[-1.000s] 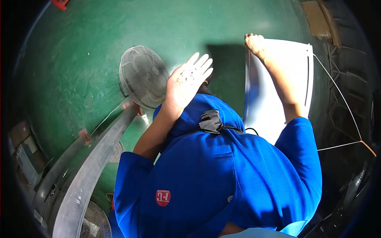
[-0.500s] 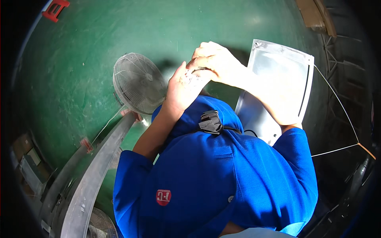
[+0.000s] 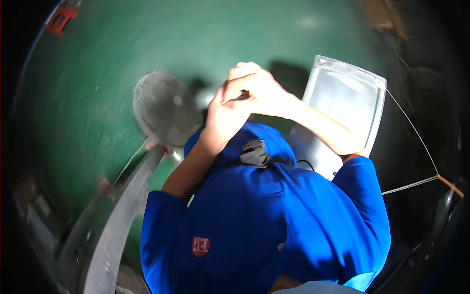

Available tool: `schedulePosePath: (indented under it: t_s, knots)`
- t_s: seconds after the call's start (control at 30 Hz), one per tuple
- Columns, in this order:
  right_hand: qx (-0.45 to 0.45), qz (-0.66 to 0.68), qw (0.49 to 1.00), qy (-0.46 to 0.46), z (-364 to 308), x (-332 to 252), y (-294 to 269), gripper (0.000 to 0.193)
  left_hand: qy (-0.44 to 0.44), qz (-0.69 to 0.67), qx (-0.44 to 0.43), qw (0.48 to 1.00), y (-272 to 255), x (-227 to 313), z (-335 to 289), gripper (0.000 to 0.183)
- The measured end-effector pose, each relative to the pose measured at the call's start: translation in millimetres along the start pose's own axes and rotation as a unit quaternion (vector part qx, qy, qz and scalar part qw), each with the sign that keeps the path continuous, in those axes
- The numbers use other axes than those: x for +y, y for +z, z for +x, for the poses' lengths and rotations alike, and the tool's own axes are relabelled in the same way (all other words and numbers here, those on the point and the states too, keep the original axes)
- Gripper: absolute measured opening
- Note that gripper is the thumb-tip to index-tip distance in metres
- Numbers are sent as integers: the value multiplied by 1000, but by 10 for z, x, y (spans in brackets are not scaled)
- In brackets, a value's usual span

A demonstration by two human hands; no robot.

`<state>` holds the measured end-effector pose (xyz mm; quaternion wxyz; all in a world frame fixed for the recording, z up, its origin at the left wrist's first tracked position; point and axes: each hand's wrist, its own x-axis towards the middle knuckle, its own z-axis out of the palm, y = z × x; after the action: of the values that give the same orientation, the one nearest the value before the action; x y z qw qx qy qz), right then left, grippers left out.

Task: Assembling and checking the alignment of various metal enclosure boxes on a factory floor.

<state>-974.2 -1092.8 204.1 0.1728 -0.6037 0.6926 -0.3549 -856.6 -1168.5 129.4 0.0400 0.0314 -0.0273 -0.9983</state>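
Observation:
My hands meet in front of my chest, over the blue work clothes. My left hand (image 3: 224, 121) is cupped palm-up with its thumb raised, and its fingers are mostly hidden beneath my right hand. The fingers of my right hand (image 3: 258, 87) are bent down over the left palm and closed together. A dark gap shows between the two hands. Whatever lies in the palm or between the fingertips is too small and blurred to make out. Bright light falls on the right hand and forearm.
A round caged fan (image 3: 167, 110) stands on the green floor (image 3: 205, 34) at left. Beside it runs a long curved grey beam (image 3: 115, 230). At right is a metal panel or box (image 3: 345, 93), with a pale cord (image 3: 413, 125) beyond it. A red stool (image 3: 60, 20) sits far left.
The right hand has closed further over the left palm, where small pale bits showed before. Both hands have shifted slightly left and toward me. The whole view has blurred and shifted a little.

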Motion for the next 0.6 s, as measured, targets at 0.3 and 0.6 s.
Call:
schedulePosePath:
  t_s: [0.3,0.6]
  knots:
    - [74,-262,921,279,-966,761,-2035,10,-38,-79,114,990,17,-234,183,53]
    - [29,-462,780,422,-2518,1439,-2992,15,-34,-75,106,991,-11,-370,99,54]
